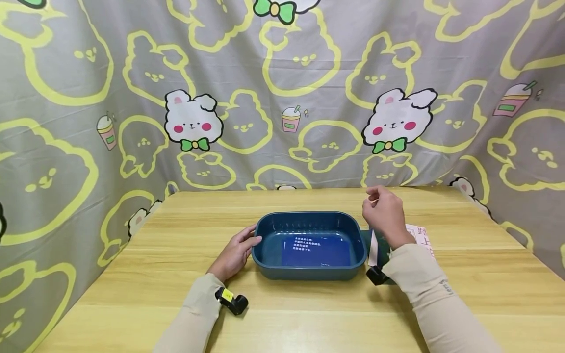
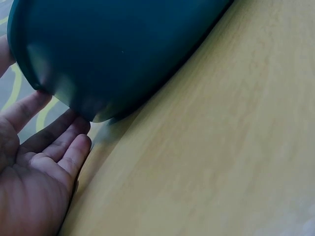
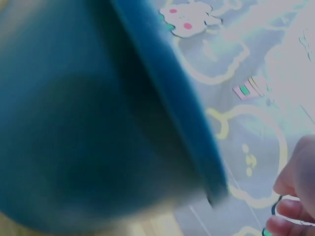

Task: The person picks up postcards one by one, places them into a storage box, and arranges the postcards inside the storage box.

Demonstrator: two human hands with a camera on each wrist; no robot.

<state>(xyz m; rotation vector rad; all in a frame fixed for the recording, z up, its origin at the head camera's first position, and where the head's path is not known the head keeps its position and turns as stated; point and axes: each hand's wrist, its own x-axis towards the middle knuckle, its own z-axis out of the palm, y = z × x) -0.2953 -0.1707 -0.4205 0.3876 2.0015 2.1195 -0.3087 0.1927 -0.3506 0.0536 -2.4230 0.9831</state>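
A dark teal rectangular basin [image 1: 304,273] stands on the wooden table, its end wall [image 2: 123,54] filling much of the left wrist view. Flat inside it lies a blue book-like item [image 1: 315,252] with lines of white print. My left hand [image 1: 236,252] rests at the basin's left end, thumb by the rim and fingertips against the outer wall. Beyond the basin's right end, my right hand [image 1: 385,211] is raised, fingers loosely bent and holding nothing. In the right wrist view, its fingers [image 3: 290,211] are apart from the basin wall [image 3: 98,147].
Under the right forearm lie a dark green item [image 1: 367,237] with a pale strip and a white sheet or cover [image 1: 424,238] with red characters, both partly hidden. A patterned grey curtain [image 1: 247,73] hangs behind the wooden table [image 1: 176,235].
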